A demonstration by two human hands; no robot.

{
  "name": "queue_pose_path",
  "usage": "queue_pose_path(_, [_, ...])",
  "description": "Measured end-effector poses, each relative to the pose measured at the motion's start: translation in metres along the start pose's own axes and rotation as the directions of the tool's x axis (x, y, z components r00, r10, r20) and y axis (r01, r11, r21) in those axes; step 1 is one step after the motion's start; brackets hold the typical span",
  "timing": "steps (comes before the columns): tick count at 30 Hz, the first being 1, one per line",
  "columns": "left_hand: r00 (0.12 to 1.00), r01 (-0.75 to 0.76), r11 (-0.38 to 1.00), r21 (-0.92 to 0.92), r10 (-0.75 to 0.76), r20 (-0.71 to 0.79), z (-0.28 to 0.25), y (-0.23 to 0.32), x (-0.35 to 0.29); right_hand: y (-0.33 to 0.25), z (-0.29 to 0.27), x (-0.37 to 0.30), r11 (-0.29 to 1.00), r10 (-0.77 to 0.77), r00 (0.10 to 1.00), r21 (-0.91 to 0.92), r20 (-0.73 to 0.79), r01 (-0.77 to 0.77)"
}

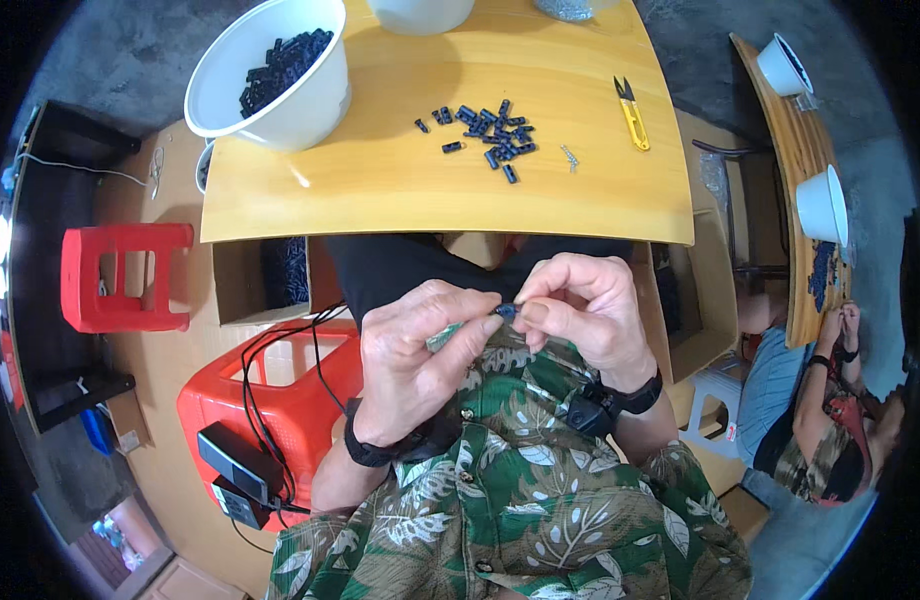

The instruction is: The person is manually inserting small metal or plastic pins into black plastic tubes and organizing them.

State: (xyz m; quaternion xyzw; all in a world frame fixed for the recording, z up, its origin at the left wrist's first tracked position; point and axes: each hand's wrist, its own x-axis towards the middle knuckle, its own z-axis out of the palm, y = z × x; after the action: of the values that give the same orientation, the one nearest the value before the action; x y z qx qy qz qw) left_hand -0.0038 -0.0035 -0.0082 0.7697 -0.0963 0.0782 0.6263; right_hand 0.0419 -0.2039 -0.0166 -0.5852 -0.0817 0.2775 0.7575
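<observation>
Close to my chest, a small black plastic part (pixel 505 311) sits between my hands. The thumb and forefinger of my left hand (pixel 430 335) pinch it. My right hand (pixel 585 315) has its thumb and forefinger closed at the part's right end; whether they grip the part or something tiny is hidden. Beyond my hands, a loose pile of similar black parts (pixel 495 130) lies on the yellow table (pixel 380 200). Right of the pile are a few small silvery pins (pixel 570 158) and yellow-handled thread snips (pixel 632 115).
A white tub (pixel 325 105) of black parts stands at the table's far left. Below are a cardboard box (pixel 250 290) and a red stool (pixel 300 385) with cables and a black device (pixel 240 460). At right, another person (pixel 820 420) sits by a second table (pixel 790 150).
</observation>
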Motion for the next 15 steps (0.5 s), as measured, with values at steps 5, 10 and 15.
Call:
queue_pose_path(5, [0.995,0.082,0.996,0.018,-0.082,-0.049,0.007,-0.011,0.014,0.004,-0.013,0.018,0.994,-0.108,0.994,-0.011,-0.024,0.108])
queue_pose_path(10, [0.986,0.102,0.994,0.046,-0.095,-0.136,0.012,-0.02,0.029,-0.001,-0.019,0.038,0.988,-0.126,0.992,-0.1,-0.033,0.122])
queue_pose_path(15, [0.995,0.049,0.982,0.184,-0.033,-0.089,0.011,-0.027,0.035,0.0,-0.02,0.047,0.986,-0.129,0.991,-0.109,-0.038,0.124])
